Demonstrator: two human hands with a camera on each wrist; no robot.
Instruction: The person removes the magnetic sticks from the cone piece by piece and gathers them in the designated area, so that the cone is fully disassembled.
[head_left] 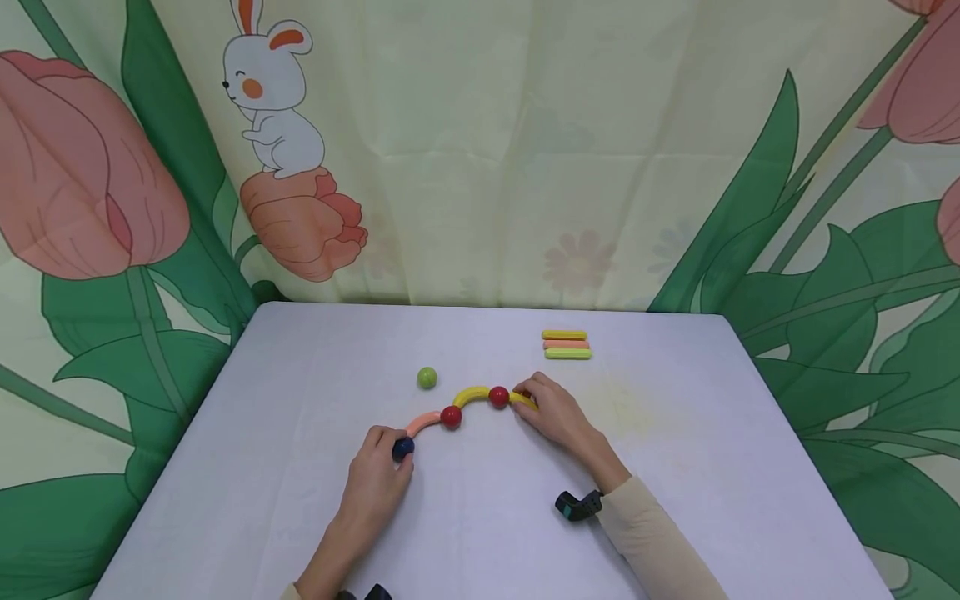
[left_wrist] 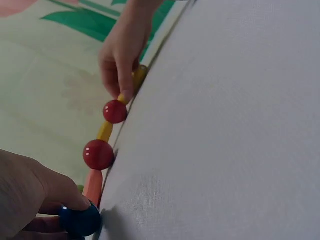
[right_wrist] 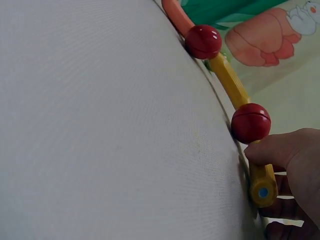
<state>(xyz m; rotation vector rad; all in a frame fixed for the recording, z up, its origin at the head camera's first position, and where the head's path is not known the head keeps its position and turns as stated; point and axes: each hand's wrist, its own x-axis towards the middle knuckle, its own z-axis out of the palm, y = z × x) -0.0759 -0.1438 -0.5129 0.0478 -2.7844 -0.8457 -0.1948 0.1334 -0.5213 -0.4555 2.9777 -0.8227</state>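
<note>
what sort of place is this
Perhaps a play corner or a small set made up for recording, though the room beyond isn't shown. Signs of it: a pale table, a printed rabbit-and-tulip backdrop behind it, and a toy-like chain of coloured rods and balls.

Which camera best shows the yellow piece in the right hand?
The right wrist view: the yellow piece looks large there, its blue-dotted end facing the camera, though the right hand covers part of it. The head view shows it small and partly covered; the left wrist view shows it farther off, also partly hidden.
</note>
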